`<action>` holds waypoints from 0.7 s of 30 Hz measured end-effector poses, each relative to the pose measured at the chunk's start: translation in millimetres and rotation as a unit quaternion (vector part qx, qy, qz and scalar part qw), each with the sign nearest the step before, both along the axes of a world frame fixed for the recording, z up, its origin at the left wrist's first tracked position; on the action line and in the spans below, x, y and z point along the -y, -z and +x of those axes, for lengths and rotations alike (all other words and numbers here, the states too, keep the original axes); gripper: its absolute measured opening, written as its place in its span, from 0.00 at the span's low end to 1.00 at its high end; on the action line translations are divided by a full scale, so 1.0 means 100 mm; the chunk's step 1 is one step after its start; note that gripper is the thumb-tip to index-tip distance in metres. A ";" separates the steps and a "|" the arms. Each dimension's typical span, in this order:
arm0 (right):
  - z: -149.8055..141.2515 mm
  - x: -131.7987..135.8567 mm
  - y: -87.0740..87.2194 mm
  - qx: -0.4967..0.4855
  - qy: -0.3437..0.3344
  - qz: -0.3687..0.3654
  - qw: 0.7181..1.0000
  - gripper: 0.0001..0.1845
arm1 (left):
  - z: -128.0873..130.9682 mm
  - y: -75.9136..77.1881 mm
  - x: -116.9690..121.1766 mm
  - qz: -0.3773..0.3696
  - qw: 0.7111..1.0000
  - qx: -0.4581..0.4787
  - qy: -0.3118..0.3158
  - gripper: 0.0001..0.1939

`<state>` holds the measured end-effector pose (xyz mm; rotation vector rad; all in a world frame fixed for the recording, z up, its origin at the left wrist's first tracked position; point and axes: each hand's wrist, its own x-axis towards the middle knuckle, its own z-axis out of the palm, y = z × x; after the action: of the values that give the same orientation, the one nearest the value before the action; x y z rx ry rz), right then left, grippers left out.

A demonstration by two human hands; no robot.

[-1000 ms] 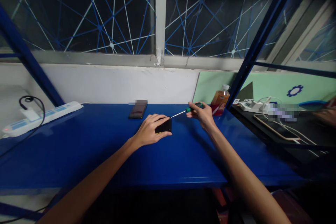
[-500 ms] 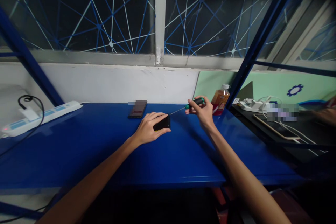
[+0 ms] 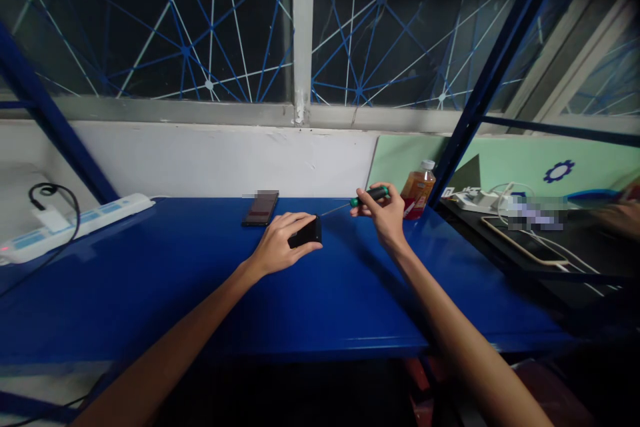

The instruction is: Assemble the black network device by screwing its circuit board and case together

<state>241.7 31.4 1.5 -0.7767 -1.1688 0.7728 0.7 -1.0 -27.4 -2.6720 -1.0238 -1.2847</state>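
My left hand (image 3: 279, 245) grips a small black box-like object (image 3: 307, 233) over the blue table (image 3: 200, 307), with the fingers along its top edge and the thumb along its lower edge. The palm hides its left part, so its kind does not show. In my right hand (image 3: 386, 217) is a screwdriver (image 3: 371, 196) with a green and black handle, pinched between thumb and fingers. Its thin shaft slants down to the left, and the tip is at the object's upper right corner; whether they touch I cannot tell.
A dark phone (image 3: 261, 207) lies behind my left hand. A drink bottle (image 3: 419, 189) stands right of my right hand. On the left is a white power strip (image 3: 80, 227) with a cable. Another phone (image 3: 523, 240) and a person's blurred hand (image 3: 620, 219) are at the right.
The screwdriver's handle has tipped slightly and its shaft looks duller than before. Both hands stay at the black object; the whole view has shifted a little.
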 end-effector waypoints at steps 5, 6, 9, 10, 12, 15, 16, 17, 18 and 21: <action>-0.01 0.02 -0.02 0.009 0.001 0.014 1.000 0.24 | 0.00 0.00 0.00 0.008 1.000 -0.003 0.001 0.26; 0.00 0.02 -0.02 0.015 0.003 0.018 1.000 0.24 | 0.00 0.00 0.00 0.009 1.000 -0.005 0.002 0.26; 0.03 0.04 -0.05 0.044 0.006 0.028 0.999 0.25 | 0.00 0.01 -0.01 0.010 1.000 -0.012 0.004 0.26; 0.04 0.04 -0.05 0.055 0.005 0.029 0.998 0.25 | 0.00 0.01 -0.01 0.011 1.000 -0.013 0.005 0.26; 0.08 0.04 -0.07 0.072 -0.004 0.023 0.997 0.26 | 0.00 0.01 -0.01 0.014 1.000 -0.014 0.005 0.26; 0.12 0.02 -0.07 0.087 -0.029 0.006 0.996 0.26 | -0.01 0.01 -0.01 0.016 1.000 -0.019 0.002 0.26; 0.14 0.01 -0.07 0.095 -0.033 0.001 0.995 0.25 | -0.01 0.02 -0.01 0.016 1.000 -0.023 0.000 0.26; 0.15 0.01 -0.07 0.107 -0.030 -0.003 0.994 0.22 | -0.02 0.02 -0.01 0.017 0.999 -0.029 -0.002 0.26; 0.17 0.00 -0.06 0.121 -0.021 -0.004 0.992 0.21 | -0.02 0.03 -0.01 0.017 0.999 -0.035 -0.004 0.27; 0.22 -0.02 -0.05 0.161 0.003 -0.009 0.987 0.21 | -0.03 0.05 -0.03 0.019 0.999 -0.050 -0.011 0.27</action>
<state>263.2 33.8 6.2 -0.9442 -1.4491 0.6673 -2.6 1.7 -32.7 -2.6592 -1.0035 -1.1433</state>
